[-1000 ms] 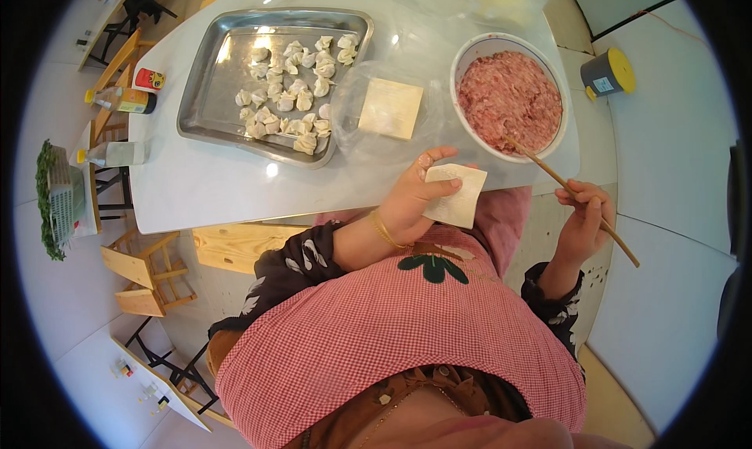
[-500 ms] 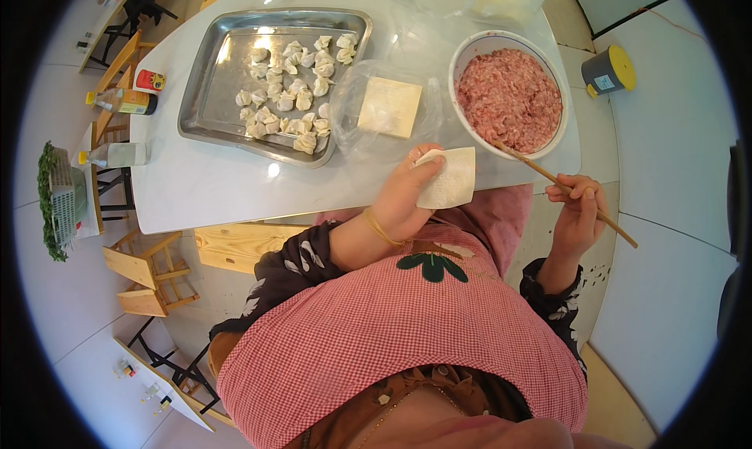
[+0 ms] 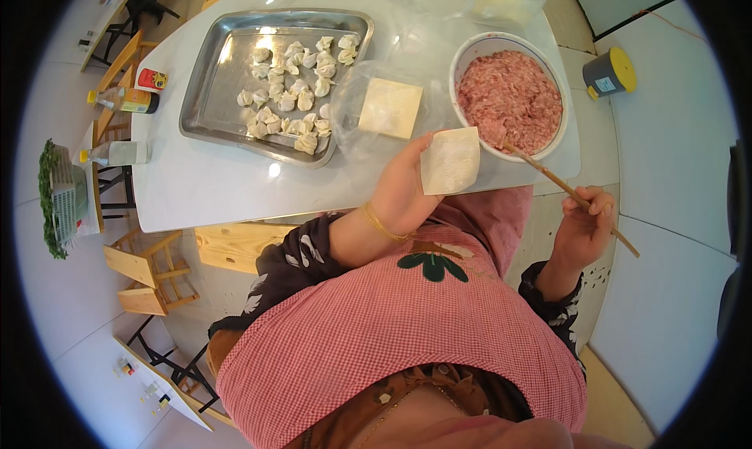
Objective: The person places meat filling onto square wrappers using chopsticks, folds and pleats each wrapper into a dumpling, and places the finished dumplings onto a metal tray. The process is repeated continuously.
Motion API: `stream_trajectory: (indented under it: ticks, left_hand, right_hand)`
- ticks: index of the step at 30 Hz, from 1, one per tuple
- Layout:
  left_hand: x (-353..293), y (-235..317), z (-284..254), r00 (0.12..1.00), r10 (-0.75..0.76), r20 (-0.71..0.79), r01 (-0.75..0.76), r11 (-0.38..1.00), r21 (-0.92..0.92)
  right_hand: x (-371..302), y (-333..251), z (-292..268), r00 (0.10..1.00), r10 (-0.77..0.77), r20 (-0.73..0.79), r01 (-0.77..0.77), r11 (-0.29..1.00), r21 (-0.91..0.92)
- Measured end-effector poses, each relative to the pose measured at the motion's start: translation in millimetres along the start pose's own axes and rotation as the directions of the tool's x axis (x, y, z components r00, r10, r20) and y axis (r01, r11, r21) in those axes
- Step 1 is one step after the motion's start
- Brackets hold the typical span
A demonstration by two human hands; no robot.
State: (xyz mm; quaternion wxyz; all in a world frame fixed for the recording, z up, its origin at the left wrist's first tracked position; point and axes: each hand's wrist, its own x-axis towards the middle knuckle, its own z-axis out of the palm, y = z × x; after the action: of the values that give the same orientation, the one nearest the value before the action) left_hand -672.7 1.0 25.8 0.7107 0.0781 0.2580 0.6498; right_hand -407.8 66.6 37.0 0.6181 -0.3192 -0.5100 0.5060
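The spread left hand [image 3: 402, 197] is supporting 1 dough square [image 3: 450, 163] beside the bowl [image 3: 464, 59]; the right hand [image 3: 586, 223] is pinching 1 stick [image 3: 553, 178], tip touching the meat [image 3: 511, 96]. Scooping is apparently occurring; the next move is likely calling for a steady lift.

We can read no words on the red can [image 3: 151, 79] or labelled bottle [image 3: 125, 99] left of the metal tray [image 3: 210, 96], nor on the labelled bin [image 3: 609, 74] right of it.

Bright light, glare on tray [image 3: 205, 96] and tabletop [image 3: 204, 179], bent edges, black rim, far table [image 3: 180, 408] perhaps soft
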Motion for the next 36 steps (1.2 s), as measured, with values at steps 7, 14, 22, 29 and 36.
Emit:
stream_trajectory:
  ticks: [7, 14, 22, 29, 36]
  left_hand:
    - [10, 9, 4, 0.992, -0.120, 0.043, 0.127, 0.939, -0.319]
    - [9, 13, 1, 0.991, -0.130, -0.024, 0.117, 0.950, -0.291]
    - [6, 14, 7, 0.991, -0.126, 0.040, 0.132, 0.921, -0.365]
    - [9, 12, 13, 0.987, -0.105, 0.119, 0.146, 0.893, -0.425]
    - [10, 13, 25, 0.989, -0.069, 0.134, 0.117, 0.910, -0.398]
  right_hand:
    - [-9, 12, 25, 0.951, 0.281, -0.127, -0.272, 0.958, 0.089]
    - [-4, -1, 21, 0.967, 0.232, -0.107, -0.241, 0.968, -0.076]
    - [-8, 12, 27, 0.966, 0.194, -0.170, -0.182, 0.980, 0.086]
    - [-12, 15, 36, 0.963, 0.180, -0.199, -0.156, 0.979, 0.130]
    - [-14, 21, 27, 0.963, 0.151, -0.222, -0.101, 0.969, 0.225]
